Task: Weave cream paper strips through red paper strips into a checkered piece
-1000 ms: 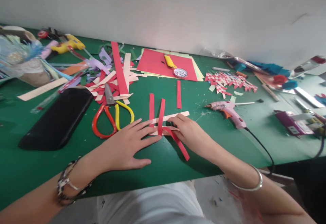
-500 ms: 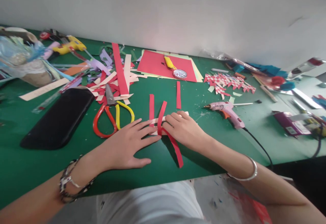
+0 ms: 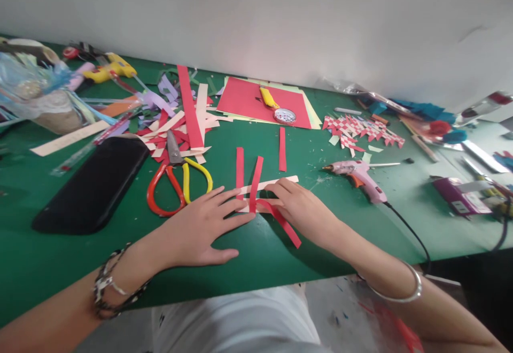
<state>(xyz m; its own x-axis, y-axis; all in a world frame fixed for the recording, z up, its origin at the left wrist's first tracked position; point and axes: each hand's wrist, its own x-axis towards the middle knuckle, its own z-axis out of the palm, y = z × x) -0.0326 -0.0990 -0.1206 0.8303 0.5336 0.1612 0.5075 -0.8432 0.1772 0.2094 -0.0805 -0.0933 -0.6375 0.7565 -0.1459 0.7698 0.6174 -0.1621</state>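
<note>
My left hand [image 3: 200,227] lies flat and open, fingertips over the left ends of the woven paper strips. Two red paper strips stand upright there, one at the fingertips [image 3: 240,168] and one just right of it [image 3: 255,182]. Pale paper strips cross them, the upper one [image 3: 290,179] reaching right beyond my right hand [image 3: 300,208]. That hand's fingers are curled closed on the strips, their tips partly hidden. From under them a loose red strip [image 3: 290,232] curls toward the table's front edge. Another red strip [image 3: 282,150] lies apart, farther back.
Scissors [image 3: 174,182] and a black pouch [image 3: 92,187] lie left, before a heap of paper scraps [image 3: 160,131]. Red sheets [image 3: 240,99] are at the back. Right are woven red-and-white pieces [image 3: 360,128], a pink glue gun [image 3: 358,174] with a cord and a purple box [image 3: 459,195].
My right hand has shifted slightly right, and its fingers have lifted a little. The loose red strip's end has swung right and away from the front edge. The left hand stays in place.
</note>
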